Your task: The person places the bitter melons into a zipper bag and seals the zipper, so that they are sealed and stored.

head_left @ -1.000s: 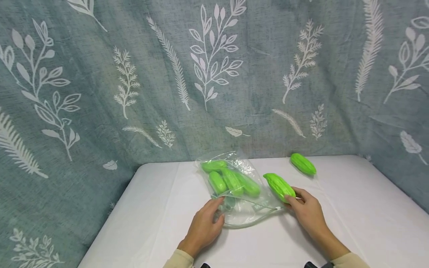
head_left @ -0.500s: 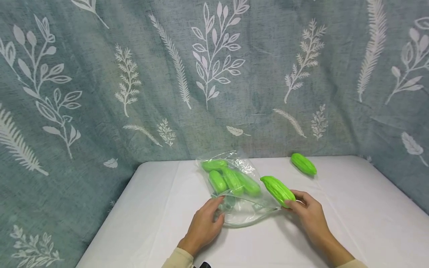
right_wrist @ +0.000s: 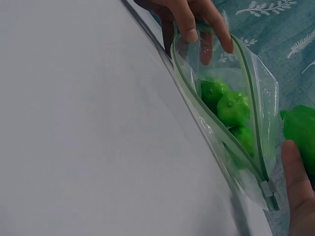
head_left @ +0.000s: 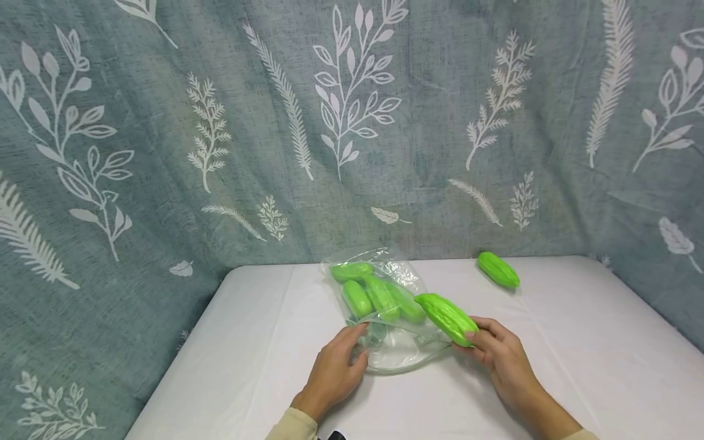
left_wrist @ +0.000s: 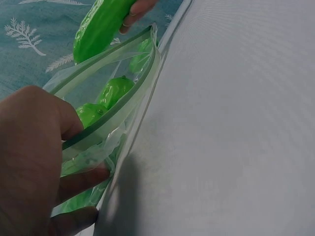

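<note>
A clear zip bag [head_left: 396, 360] lies on the table with several green bitter melons [head_left: 379, 298] inside. My left hand [head_left: 332, 370] grips the bag's edge at its near left. In the left wrist view, its digits straddle the green zip rim [left_wrist: 106, 118], and the bag's mouth gapes. My right hand [head_left: 500, 354] holds another ridged bitter melon [head_left: 444, 318] by its near end, above the bag's right side. Its pointed far end is towards the bag. In the right wrist view, the held melon [right_wrist: 301, 135] is beside the bag, partly cut off by the frame edge.
One more bitter melon [head_left: 497, 269] lies at the back right of the white table [head_left: 242, 342]. A white slider [right_wrist: 268, 188] sits at one end of the zip. Behind the table hangs a grey-green leaf-patterned curtain [head_left: 429, 153].
My right hand has moved left with the bitter melon, bringing it from beside the bag to over its right side. My left hand stays at the bag's edge.
</note>
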The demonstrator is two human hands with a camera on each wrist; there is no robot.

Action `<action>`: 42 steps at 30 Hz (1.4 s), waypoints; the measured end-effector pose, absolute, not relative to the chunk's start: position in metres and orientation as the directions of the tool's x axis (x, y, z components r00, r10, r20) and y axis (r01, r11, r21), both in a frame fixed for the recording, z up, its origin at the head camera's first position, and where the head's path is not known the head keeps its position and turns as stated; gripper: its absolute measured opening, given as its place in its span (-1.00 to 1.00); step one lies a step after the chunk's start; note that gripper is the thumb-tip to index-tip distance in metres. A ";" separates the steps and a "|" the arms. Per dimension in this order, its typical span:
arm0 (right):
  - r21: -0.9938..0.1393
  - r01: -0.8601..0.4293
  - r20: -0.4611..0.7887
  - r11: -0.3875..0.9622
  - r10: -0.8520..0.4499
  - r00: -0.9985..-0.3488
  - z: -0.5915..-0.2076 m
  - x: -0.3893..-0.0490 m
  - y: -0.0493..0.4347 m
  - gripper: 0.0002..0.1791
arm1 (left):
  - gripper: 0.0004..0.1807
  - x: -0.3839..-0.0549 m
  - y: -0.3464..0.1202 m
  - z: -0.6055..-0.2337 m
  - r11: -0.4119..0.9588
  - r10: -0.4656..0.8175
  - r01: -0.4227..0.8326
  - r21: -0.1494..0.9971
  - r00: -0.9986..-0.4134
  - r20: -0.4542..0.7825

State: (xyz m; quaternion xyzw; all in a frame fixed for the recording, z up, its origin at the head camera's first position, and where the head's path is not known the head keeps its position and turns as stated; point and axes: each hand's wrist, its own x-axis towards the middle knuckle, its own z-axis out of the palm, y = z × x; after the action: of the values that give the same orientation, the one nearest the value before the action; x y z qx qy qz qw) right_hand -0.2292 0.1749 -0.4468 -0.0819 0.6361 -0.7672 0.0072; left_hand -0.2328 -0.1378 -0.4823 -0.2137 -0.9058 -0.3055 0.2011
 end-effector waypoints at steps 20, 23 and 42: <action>-0.915 -0.214 0.334 -0.342 -0.343 -0.878 -0.450 -0.223 0.179 -0.52 | -0.41 -0.235 -0.133 -0.482 0.722 0.269 0.515 0.461 -0.824 0.498; -0.912 -0.215 0.347 -0.349 -0.376 -0.859 -0.451 -0.223 0.179 -0.53 | -0.41 -0.235 -0.132 -0.482 0.723 0.269 0.517 0.458 -0.822 0.503; -0.934 -0.343 0.348 -0.105 -0.490 -0.799 -0.461 -0.215 0.169 -0.50 | -0.41 -0.232 -0.134 -0.481 0.714 0.252 0.500 0.490 -0.837 0.487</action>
State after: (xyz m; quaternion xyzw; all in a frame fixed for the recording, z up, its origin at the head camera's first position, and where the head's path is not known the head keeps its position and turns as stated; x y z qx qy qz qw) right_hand -0.2153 0.1694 -0.4611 -0.3122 0.6668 -0.6745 0.0546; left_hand -0.2315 -0.1345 -0.4814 -0.2078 -0.9047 -0.3161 0.1963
